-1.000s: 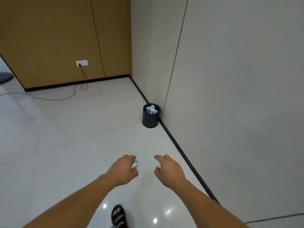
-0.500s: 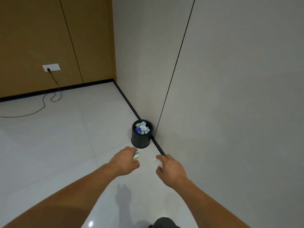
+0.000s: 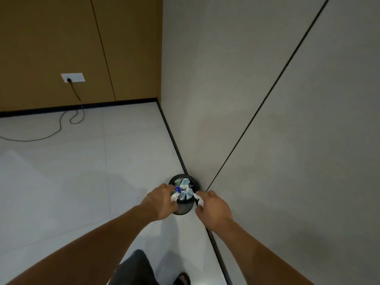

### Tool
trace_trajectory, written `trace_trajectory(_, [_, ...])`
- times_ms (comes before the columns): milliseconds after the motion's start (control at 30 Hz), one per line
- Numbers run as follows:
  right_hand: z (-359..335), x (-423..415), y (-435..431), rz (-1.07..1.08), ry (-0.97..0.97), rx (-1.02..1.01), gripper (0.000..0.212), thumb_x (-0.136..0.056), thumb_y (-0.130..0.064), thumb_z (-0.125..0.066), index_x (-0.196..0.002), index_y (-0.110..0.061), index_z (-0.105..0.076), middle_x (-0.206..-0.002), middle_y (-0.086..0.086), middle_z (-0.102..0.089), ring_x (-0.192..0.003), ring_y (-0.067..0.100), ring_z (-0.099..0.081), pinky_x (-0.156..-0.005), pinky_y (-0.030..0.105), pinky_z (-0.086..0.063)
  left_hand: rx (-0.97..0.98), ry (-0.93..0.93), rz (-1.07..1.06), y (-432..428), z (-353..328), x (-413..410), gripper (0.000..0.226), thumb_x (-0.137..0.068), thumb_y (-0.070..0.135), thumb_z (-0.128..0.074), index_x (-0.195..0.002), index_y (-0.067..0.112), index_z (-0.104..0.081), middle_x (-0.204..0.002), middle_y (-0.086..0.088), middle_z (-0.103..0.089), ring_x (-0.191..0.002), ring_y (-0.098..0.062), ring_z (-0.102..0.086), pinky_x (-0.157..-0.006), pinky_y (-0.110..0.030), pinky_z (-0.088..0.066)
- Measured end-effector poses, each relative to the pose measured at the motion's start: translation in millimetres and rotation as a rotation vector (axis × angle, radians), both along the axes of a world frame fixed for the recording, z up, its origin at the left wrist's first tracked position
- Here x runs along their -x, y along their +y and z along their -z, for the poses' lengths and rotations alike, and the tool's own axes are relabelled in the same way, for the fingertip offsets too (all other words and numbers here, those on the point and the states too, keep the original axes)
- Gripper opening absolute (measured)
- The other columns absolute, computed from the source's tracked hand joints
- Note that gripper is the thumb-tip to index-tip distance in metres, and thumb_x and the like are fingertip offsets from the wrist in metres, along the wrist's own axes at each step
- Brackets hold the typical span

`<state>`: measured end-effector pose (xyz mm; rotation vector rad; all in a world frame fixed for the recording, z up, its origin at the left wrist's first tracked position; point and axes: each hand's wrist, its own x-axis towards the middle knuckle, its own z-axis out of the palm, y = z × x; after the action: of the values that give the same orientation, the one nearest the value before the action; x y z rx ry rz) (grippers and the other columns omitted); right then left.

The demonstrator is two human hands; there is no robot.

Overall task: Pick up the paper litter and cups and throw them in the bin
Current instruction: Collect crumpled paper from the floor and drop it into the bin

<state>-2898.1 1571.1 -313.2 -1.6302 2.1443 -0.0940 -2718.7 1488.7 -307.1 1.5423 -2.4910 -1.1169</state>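
**Edges and open room.** The black bin (image 3: 183, 208) stands on the pale tiled floor (image 3: 82, 182), hard against the black skirting (image 3: 172, 136) at the foot of the grey wall (image 3: 205, 79). A dark seam in that wall meets the skirting just beside the bin. Room on the right side is closed off by the wall. To the left and beyond, open floor runs to the brown panelled wall (image 3: 51, 38). A cable (image 3: 75, 91) drops from the socket (image 3: 73, 77) and trails across the floor, well apart from the bin.

**Task items.** The bin already holds crumpled white and blue litter (image 3: 185, 185), heaped to about rim level. The left hand (image 3: 159, 202) is clenched round a white paper piece (image 3: 175, 196) at the bin's near-left rim. The right hand (image 3: 212, 208) grips a white scrap (image 3: 199, 199) at the near-right rim. Both pieces are over or touching the rim, neither released.

**Hidden or unclear.** Both hands cover the bin's near rim and part of its sides. The curled fingers hide most of what they hold. The right hand's piece appears to be paper, though paper or cup cannot be told apart. Both forearms, a trouser leg (image 3: 133, 268) and a sandal (image 3: 183, 278) are cut off by the lower frame edge.
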Motion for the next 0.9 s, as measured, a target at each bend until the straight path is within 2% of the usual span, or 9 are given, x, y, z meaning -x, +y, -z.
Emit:
trace_trajectory(67, [4, 12, -36, -0.012, -0.003, -0.014, 0.051, -0.092, -0.031, -0.051, -0.143, -0.032, -0.043, -0.134, 0.005, -0.05, -0.114, 0.025, -0.056, -0.093, 0.029, -0.045, -0.009, -0.017, 0.003, -34, 6, 12, 0.044, -0.082, 0.032, -0.062, -0.123, 0.017, -0.054, -0.119, -0.007, -0.057, -0.104, -0.025, -0.057, -0.088, -0.033, -0.048])
trace_trajectory(200, [19, 35, -112, -0.003, -0.022, -0.057, 0.051, -0.093, -0.032, -0.051, -0.143, -0.032, -0.042, -0.133, 0.005, -0.05, -0.115, 0.026, -0.056, -0.094, 0.03, -0.047, -0.035, -0.034, 0.008, -109, 33, 36, 0.055, -0.084, 0.036, -0.061, -0.135, 0.02, -0.047, -0.128, -0.004, -0.052, -0.115, -0.023, -0.054, -0.094, -0.029, -0.044])
trace_trajectory(367, [73, 60, -184, 0.067, -0.079, -0.119, 0.049, -0.094, -0.031, -0.05, -0.142, -0.031, -0.043, -0.131, 0.003, -0.051, -0.114, 0.021, -0.055, -0.094, 0.026, -0.045, -0.155, -0.075, 0.029, -183, 97, 69, 0.053, -0.085, 0.042, -0.057, -0.133, 0.023, -0.045, -0.127, -0.001, -0.052, -0.11, -0.02, -0.055, -0.093, -0.03, -0.046])
trace_trajectory(500, [149, 81, -219, 0.103, -0.125, -0.201, 0.047, -0.097, -0.032, -0.047, -0.143, -0.03, -0.04, -0.133, -0.001, -0.052, -0.116, 0.014, -0.054, -0.095, 0.022, -0.044, -0.245, -0.079, 0.032, -221, 173, 98, 0.054, -0.084, 0.038, -0.056, -0.135, 0.024, -0.043, -0.127, -0.001, -0.051, -0.109, -0.019, -0.054, -0.087, -0.027, -0.045])
trace_trajectory(600, [222, 95, -245, 0.144, -0.131, -0.268, 0.045, -0.098, -0.033, -0.046, -0.142, -0.028, -0.04, -0.129, -0.001, -0.052, -0.113, 0.014, -0.056, -0.09, 0.023, -0.047, -0.278, -0.051, 0.001, -241, 248, 121, 0.051, -0.086, 0.038, -0.056, -0.134, 0.027, -0.043, -0.125, 0.001, -0.051, -0.103, -0.015, -0.053, -0.083, -0.024, -0.043])
trace_trajectory(800, [370, 122, -285, 0.165, -0.133, -0.315, 0.045, -0.095, -0.028, -0.055, -0.139, -0.024, -0.045, -0.129, 0.003, -0.052, -0.114, 0.021, -0.055, -0.086, 0.028, -0.045, -0.268, -0.149, 0.158, -268, 403, 155, 0.055, -0.088, 0.031, -0.055, -0.138, 0.021, -0.036, -0.133, -0.006, -0.045, -0.12, -0.026, -0.047, -0.097, -0.037, -0.044])
trace_trajectory(900, [417, 126, -288, 0.152, -0.111, -0.33, 0.049, -0.094, -0.031, -0.057, -0.14, -0.025, -0.042, -0.132, 0.002, -0.049, -0.113, 0.02, -0.055, -0.081, 0.028, -0.046, -0.255, -0.267, 0.248, -267, 455, 158, 0.082, -0.082, 0.041, -0.064, -0.148, 0.019, -0.021, -0.149, -0.006, -0.03, -0.138, -0.027, -0.027, -0.111, -0.041, -0.032])
